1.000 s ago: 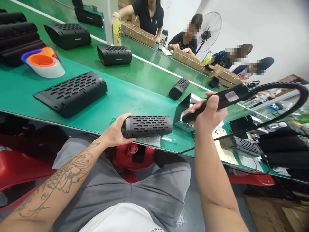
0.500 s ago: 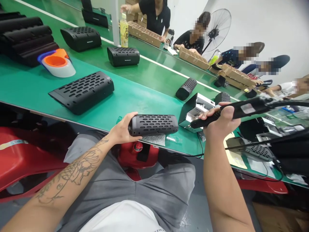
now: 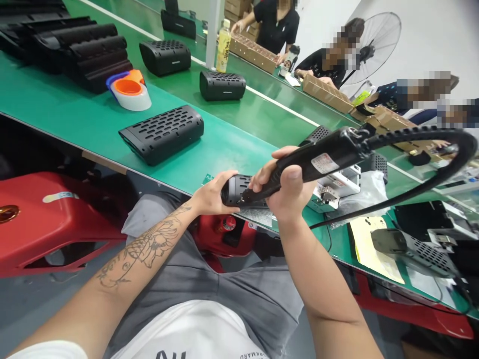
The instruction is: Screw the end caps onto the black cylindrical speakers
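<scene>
Near the table's front edge, my left hand (image 3: 215,194) is wrapped round the end of a black housing (image 3: 244,182) with slotted holes, which lies on its side. In my right hand (image 3: 288,192) is a black electric screwdriver (image 3: 339,147) with a thick cable, slanting down to the left. Its tip is over the housing's left part, close to my left fingers; whether it touches cannot be made out. My right hand and the tool hide the housing's right part. A similar slotted housing (image 3: 164,132) rests on the green table to the left.
A tape roll (image 3: 134,97) and stacked black shells (image 3: 93,55) are at the left. Two more housings stand beyond, near a yellow drink bottle (image 3: 223,47). At the right are a metal box-shaped device (image 3: 342,184) and a grey housing (image 3: 415,252). Several people sit across the table.
My right hand has brought the screwdriver left and down, from beside the metal device to over the housing. My left hand still holds the housing. The view has shifted right.
</scene>
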### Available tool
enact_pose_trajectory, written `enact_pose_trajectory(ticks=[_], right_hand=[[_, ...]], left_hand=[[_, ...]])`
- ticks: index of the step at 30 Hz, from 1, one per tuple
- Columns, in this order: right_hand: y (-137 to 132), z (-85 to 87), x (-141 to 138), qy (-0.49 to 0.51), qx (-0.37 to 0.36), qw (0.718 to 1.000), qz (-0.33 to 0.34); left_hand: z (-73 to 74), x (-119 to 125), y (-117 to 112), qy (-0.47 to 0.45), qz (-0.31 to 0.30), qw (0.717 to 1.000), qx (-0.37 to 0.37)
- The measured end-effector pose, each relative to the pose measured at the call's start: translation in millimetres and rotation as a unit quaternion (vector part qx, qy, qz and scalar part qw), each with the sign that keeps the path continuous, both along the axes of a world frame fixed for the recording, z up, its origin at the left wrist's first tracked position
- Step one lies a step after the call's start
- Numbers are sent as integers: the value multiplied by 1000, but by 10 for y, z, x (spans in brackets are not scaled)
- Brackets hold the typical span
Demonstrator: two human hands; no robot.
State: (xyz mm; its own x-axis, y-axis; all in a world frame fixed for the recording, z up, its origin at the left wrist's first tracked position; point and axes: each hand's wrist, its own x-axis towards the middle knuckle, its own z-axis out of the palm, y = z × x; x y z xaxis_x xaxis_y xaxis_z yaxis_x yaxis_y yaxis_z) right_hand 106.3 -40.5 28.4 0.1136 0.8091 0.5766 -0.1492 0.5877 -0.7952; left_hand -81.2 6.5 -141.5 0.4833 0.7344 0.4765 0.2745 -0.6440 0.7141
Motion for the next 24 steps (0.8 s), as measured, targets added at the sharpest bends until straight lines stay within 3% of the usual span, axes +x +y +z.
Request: enact_pose_trajectory(ticks=[5,12,21,24], right_hand=[[8,-70,-6,-11,-11,1000,25],[14,-185,58,-52,-48,991,117],[2,-194,49,-53,-65,988,132],[-39,-169,27,-68,-57,990,114]], left_hand=[[-24,10,21,-4,-1,1000,3],[-96,30,25,-23,5,999,31],[-73,10,50,12,34,999,11],[-55,24,-55,30,62,998,12]])
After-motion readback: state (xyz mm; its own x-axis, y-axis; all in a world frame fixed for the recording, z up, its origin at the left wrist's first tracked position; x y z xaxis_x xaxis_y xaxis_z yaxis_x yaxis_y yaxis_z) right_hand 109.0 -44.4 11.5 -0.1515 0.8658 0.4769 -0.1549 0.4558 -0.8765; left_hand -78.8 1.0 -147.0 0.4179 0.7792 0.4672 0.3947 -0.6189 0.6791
